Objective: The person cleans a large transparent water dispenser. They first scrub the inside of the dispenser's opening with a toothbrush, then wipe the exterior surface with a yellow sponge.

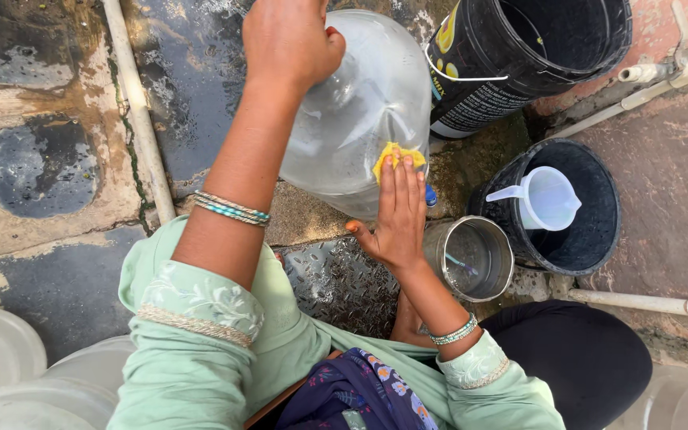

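From my feed, I see the left hand (290, 38) closed tight around the neck of a large clear plastic water jug (360, 111), which lies tilted on the wet, patchy stone floor (49, 167). The jug's wall is smooth, rounded and translucent, with faint moulded ridges. The right hand (398, 213) lies flat against the jug's lower side, fingers stretched out and pressing a small yellow scrub pad (396, 153) onto the plastic; it pins the pad rather than gripping it.

Just beside the right wrist stands a round steel pot (471, 259), shiny and holding water. Next to it sits a black plastic bucket (599, 231) with a pale translucent jug-shaped mug (547, 199) inside. A second, taller black bucket (535, 56) leans near the water jug's base. A pale pipe (137, 111) runs across the floor on the left, and another pipe (639, 302) lies to the right. Thin metallic bangles (231, 209) ring the left forearm, above a pale green embroidered sleeve (193, 302).
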